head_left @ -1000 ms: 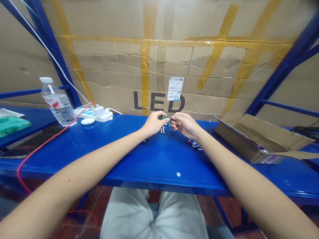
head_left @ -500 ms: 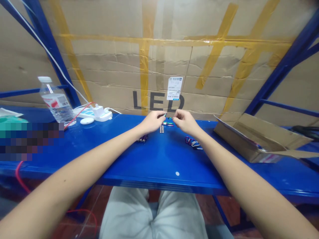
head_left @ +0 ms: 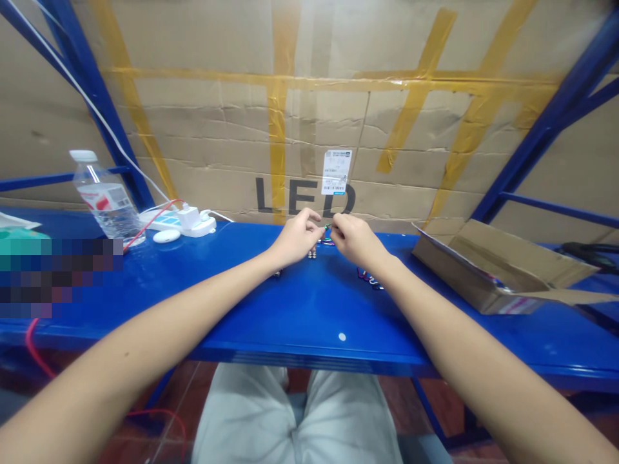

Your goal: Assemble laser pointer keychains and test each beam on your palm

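Note:
My left hand and my right hand are close together above the back of the blue table. Between their fingertips shows a small shiny green metal piece, mostly covered; both hands are closed in a pinch on it. Just below lie shiny coloured metal pieces and two short rows of small silvery round parts, partly hidden by the left hand. Purple and silver carabiners rest beside my right wrist. Under my left wrist, dark small parts barely show.
An open cardboard box stands on the right. At the left are a water bottle, a white power strip with a plugged-in charger, and a round white object. A large taped cardboard panel rises behind the table.
My hands have come closer together, and the green piece now sits between their fingertips. My forearms cover more of the carabiners and the dark parts. The view has shifted slightly.

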